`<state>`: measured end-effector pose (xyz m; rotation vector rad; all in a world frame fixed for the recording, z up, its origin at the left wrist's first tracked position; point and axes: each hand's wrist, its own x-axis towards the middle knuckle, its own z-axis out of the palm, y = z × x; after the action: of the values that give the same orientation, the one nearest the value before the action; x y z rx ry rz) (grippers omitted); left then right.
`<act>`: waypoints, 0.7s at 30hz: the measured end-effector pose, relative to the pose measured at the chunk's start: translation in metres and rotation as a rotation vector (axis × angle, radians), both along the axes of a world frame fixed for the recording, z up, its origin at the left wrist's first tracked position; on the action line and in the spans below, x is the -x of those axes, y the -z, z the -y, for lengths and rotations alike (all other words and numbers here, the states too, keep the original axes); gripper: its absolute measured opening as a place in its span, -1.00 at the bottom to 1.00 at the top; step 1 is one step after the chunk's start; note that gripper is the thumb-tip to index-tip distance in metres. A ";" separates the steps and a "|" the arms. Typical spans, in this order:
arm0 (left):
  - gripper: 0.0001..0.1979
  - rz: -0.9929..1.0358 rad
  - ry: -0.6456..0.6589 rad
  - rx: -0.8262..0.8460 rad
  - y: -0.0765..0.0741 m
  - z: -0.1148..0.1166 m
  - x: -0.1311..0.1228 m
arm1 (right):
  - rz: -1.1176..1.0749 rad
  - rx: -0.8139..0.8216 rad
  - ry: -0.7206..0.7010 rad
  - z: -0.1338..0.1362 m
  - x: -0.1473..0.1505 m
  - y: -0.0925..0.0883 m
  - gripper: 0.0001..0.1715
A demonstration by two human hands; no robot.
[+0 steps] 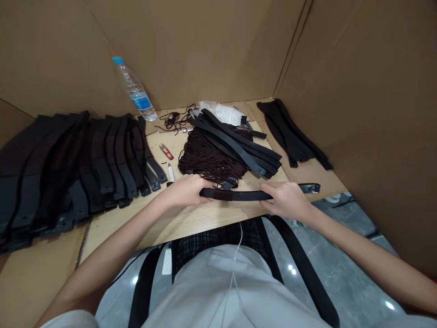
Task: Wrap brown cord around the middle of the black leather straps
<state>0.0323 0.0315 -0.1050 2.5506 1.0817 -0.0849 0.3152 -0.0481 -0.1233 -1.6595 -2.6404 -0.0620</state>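
A curved black strip [239,196] with a dark brown section lies across both hands, just above the table's front edge. My left hand [189,189] is closed around it near its left end. My right hand [287,198] grips it further right, and the strip's end with a hole sticks out beyond that hand. Behind the strip is a heap of dark brown cord [211,159], with several black strips [239,146] lying on top of it. The fingertips of both hands are partly hidden by the strip.
Many black strips [99,159] are spread at the left. More strips [290,132] lie at the right. Red snips [166,151], a white marker-like item [171,172], a water bottle [136,91] and a clear plastic bag [225,113] are on the table [191,218]. Cardboard walls [205,50] stand behind.
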 end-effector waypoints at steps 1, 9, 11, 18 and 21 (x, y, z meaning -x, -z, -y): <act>-0.91 -0.055 0.039 -0.055 0.000 0.001 0.000 | -0.029 0.041 0.042 0.000 0.001 0.001 -0.89; -0.82 -0.011 0.112 -0.202 0.017 0.003 0.005 | -0.353 0.376 0.224 -0.005 0.003 0.005 -0.83; -0.83 0.054 0.071 -0.122 0.020 0.001 0.007 | -0.424 0.383 0.160 -0.006 -0.001 0.009 -0.77; -0.79 0.169 0.039 0.197 0.026 -0.010 0.008 | -0.469 0.202 -0.104 -0.004 -0.010 0.034 -0.77; -0.73 0.130 0.039 0.206 0.034 -0.009 0.009 | -0.532 0.206 -0.083 -0.002 -0.008 0.044 -0.69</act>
<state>0.0229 0.0402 -0.1385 2.3576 0.9244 -0.0384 0.3227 -0.0462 -0.1669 -1.3624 -2.3526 0.5847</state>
